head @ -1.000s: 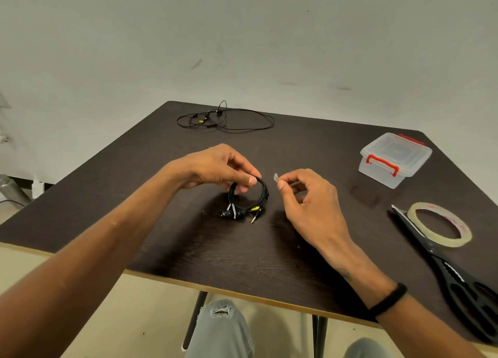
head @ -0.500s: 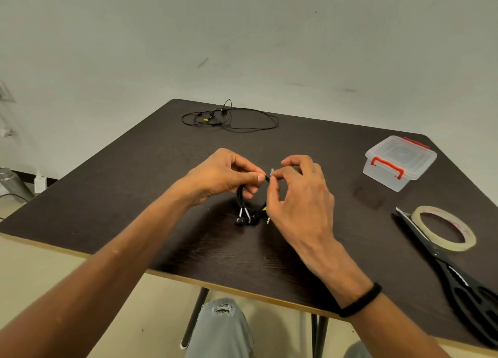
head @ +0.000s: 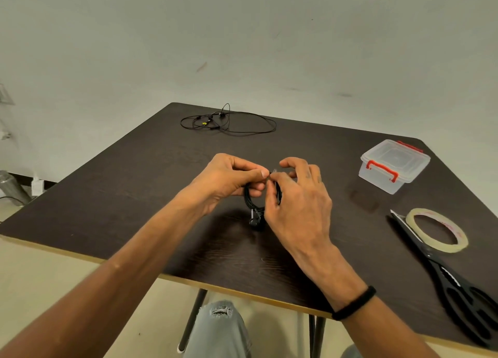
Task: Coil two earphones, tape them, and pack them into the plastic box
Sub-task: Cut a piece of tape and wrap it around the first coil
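Left hand (head: 229,177) pinches the coiled earphone (head: 252,204) above the bench (head: 134,195); right hand (head: 296,195), fingers curled, pinches it alongside.

Bare room (dark table (head: 134,195), plain wall (head: 242,34))

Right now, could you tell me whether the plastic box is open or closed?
Closed. The plastic box sits at the table's far right with its clear lid seated flat on top and the red latches folded down.

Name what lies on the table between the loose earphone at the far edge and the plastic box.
Nothing: in the head view the table is bare dark wood between the loose earphone and the plastic box, lid shut.
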Demonstrator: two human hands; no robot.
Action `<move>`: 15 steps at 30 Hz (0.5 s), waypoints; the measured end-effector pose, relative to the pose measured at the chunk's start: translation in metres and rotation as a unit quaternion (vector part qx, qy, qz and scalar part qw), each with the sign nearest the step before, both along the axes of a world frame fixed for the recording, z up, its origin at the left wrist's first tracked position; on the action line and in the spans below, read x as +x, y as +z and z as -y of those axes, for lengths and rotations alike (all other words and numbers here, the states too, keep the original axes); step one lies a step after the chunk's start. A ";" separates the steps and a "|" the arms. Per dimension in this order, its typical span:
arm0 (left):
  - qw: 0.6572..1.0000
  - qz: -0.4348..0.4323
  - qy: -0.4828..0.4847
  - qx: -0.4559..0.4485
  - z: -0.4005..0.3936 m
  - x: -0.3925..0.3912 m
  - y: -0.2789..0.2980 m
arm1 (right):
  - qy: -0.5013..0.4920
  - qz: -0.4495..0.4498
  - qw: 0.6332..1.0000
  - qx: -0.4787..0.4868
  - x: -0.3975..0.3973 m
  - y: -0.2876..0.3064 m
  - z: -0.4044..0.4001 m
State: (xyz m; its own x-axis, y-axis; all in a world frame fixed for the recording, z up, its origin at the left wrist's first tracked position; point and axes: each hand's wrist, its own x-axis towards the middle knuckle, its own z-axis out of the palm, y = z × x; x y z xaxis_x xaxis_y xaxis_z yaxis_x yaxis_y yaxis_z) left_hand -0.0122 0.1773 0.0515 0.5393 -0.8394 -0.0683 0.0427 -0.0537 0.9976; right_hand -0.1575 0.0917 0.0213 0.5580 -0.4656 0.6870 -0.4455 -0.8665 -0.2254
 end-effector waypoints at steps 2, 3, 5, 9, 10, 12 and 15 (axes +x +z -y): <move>1.000 -0.029 0.001 -0.002 0.000 -0.002 0.000 | 0.004 0.005 1.000 0.009 -0.002 0.000 0.001; 0.999 -0.042 0.001 -0.004 -0.001 -0.003 0.000 | 0.007 0.007 1.000 0.015 -0.004 0.000 0.002; 0.998 -0.061 0.001 -0.003 0.000 -0.005 0.001 | 0.015 0.008 1.000 0.026 -0.008 0.001 0.004; 0.998 -0.066 0.001 0.006 0.001 -0.011 0.005 | 0.029 0.000 0.999 0.035 -0.015 0.003 0.007; 0.998 -0.066 -0.001 0.008 0.001 -0.013 0.006 | 0.032 -0.001 0.999 0.040 -0.016 0.003 0.008; 0.998 -0.066 -0.003 0.008 0.002 -0.016 0.008 | 0.039 -0.002 0.998 0.052 -0.019 0.004 0.009; 0.998 -0.062 -0.008 0.010 0.003 -0.021 0.008 | 0.046 -0.011 0.997 0.065 -0.024 0.006 0.012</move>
